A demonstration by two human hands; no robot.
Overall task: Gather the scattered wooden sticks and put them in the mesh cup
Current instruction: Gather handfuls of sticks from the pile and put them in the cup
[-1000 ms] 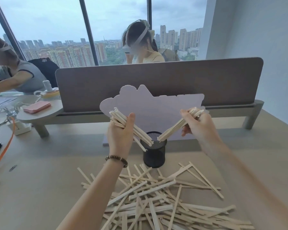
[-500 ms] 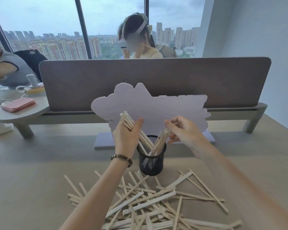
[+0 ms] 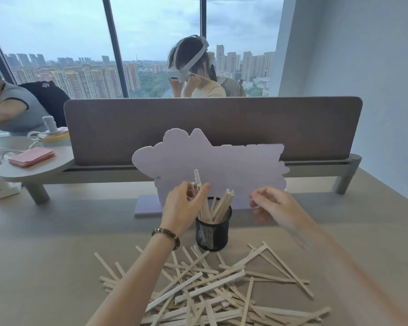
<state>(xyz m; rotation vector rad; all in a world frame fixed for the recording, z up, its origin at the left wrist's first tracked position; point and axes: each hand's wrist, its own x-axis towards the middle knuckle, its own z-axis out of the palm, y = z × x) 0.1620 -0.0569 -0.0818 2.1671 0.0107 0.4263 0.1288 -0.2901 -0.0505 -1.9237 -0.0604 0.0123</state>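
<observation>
A black mesh cup stands upright on the table, with several wooden sticks leaning inside it. My left hand, a bead bracelet on its wrist, is just left of the cup's rim, fingers curled around a bundle of sticks whose lower ends are in the cup. My right hand hovers to the right of the cup, blurred, fingers loosely apart and holding nothing. A pile of scattered wooden sticks lies on the table in front of the cup.
A lilac cloud-shaped board stands right behind the cup. Behind it runs a grey desk divider on a raised shelf. A person with a headset sits beyond it; another sits at far left. A pink pad lies on the shelf's left end.
Both hands lowered their stick bundles into the cup. My right hand let its bundle go and drew back to the right; my left hand still grips its sticks, now upright in the cup.
</observation>
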